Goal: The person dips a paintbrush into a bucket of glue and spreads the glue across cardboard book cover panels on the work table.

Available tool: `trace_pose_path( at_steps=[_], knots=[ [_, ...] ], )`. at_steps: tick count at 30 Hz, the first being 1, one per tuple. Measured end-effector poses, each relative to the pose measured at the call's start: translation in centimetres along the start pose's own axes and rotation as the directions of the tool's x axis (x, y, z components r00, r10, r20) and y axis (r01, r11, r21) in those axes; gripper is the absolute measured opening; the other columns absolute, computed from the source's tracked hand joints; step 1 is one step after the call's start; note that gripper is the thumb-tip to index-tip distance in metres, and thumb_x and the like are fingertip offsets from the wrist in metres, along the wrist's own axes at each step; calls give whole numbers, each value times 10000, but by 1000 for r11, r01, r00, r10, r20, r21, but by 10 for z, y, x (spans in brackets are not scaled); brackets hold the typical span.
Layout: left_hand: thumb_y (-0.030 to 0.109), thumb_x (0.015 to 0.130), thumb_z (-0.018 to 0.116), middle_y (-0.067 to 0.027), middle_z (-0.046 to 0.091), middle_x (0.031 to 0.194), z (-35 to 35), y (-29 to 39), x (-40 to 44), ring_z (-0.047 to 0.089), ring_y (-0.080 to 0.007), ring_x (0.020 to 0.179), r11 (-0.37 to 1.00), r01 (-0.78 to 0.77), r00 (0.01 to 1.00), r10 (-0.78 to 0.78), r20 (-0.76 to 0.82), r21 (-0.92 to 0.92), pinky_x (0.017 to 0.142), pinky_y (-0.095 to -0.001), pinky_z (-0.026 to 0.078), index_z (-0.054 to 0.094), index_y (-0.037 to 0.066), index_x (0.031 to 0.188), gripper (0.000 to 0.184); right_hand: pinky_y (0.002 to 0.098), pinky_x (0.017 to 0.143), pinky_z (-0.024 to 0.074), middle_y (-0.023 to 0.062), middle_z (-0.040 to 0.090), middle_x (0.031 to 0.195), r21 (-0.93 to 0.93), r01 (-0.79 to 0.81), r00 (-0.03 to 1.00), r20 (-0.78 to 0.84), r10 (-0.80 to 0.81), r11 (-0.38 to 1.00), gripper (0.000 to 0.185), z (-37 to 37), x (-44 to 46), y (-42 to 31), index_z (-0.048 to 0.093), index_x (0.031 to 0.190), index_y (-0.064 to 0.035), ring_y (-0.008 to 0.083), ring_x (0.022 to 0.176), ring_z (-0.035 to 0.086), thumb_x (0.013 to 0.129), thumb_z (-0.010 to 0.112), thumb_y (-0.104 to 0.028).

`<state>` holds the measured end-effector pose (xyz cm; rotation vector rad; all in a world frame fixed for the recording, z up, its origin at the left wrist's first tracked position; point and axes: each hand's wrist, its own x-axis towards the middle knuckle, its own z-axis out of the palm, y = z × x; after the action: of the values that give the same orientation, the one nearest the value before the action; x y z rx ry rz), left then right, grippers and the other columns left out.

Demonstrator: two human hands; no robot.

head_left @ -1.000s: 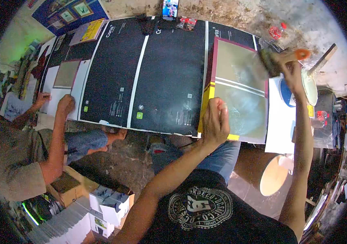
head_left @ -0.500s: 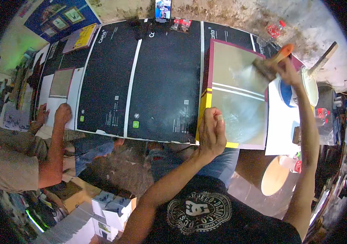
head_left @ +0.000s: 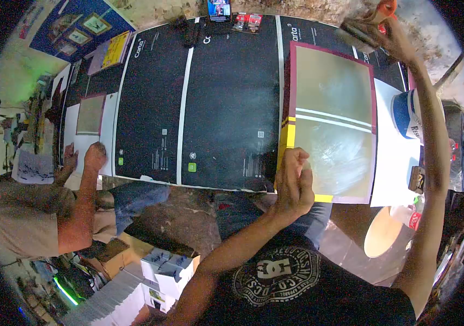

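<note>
The right hand (head_left: 399, 42) gripped a brush (head_left: 361, 31) far right; the left hand (head_left: 295, 186) curled, grip unclear, at the panel (head_left: 332, 81)'s near left edge. Black sheeting (head_left: 229, 98) read "Carta".

Black T-shirt (head_left: 351, 296), round white lettered print (head_left: 276, 274)
</note>
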<state>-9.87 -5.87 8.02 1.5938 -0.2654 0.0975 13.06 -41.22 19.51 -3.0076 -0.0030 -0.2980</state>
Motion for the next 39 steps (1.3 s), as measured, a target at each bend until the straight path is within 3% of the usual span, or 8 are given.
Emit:
trace_pose_path(
  at_steps=[5,9,10,14,17,24,34,39],
  knots=[
    [418,973,293,-136,461,842,7,0,2,462,-238,759,1000,-28,999,27,-42,-7,713,-358,392,431,-5,949,445,340,873,463,93,630,1069,649,226,784,322,-531,727,407,6,-37,-103,537,1151,-9,196,980,584,833,688,-214],
    [241,975,373,-172,488,918,2,-5,-3,519,-243,787,999,-31,1000,31,-5,-15,717,-349,455,437,-52,1039,307,344,830,451,91,628,995,481,595,770,-111,-629,644,177,45,47,-30,605,973,-28,194,925,573,832,643,-129],
    [240,975,373,-174,487,918,2,-5,-4,519,-243,788,1000,-18,1000,18,3,-23,715,-351,456,436,-52,1042,305,324,798,461,75,629,955,3,365,929,-62,-364,931,137,38,45,-33,572,949,-41,176,870,578,849,621,-122],
    [213,969,374,-180,488,924,4,-3,0,520,-254,780,997,-72,997,73,-8,29,710,-359,453,434,-41,1060,277,358,676,515,163,657,807,536,464,773,144,-618,706,230,-23,9,-118,635,921,-4,255,737,627,776,651,-181],
    [472,969,312,-84,472,834,13,2,-1,445,-174,778,997,57,993,-62,-100,-53,737,-313,373,465,29,923,472,337,663,511,134,656,714,-24,422,777,525,-348,906,183,13,33,-112,659,856,0,205,677,620,831,590,-168],
    [539,944,373,-79,460,866,12,-5,0,432,-168,802,997,45,996,-49,-80,-55,742,-308,363,448,59,872,492,366,677,506,157,682,846,583,575,657,89,-748,574,211,0,34,-140,656,932,4,238,772,627,813,610,-164],
    [477,971,339,-93,466,828,16,-13,-3,448,-199,763,1000,-26,993,28,-114,14,728,-334,380,463,49,891,452,318,723,460,39,613,826,633,272,901,98,-423,725,126,24,-10,-67,605,846,-43,141,788,562,846,597,-169],
    [277,976,338,-142,502,836,4,6,2,514,-269,728,990,-25,999,30,-32,136,670,-375,409,470,15,999,294,346,696,493,110,683,898,45,30,998,-57,-28,999,279,10,-14,22,624,1027,-3,195,773,635,868,615,-232]
  ],
)
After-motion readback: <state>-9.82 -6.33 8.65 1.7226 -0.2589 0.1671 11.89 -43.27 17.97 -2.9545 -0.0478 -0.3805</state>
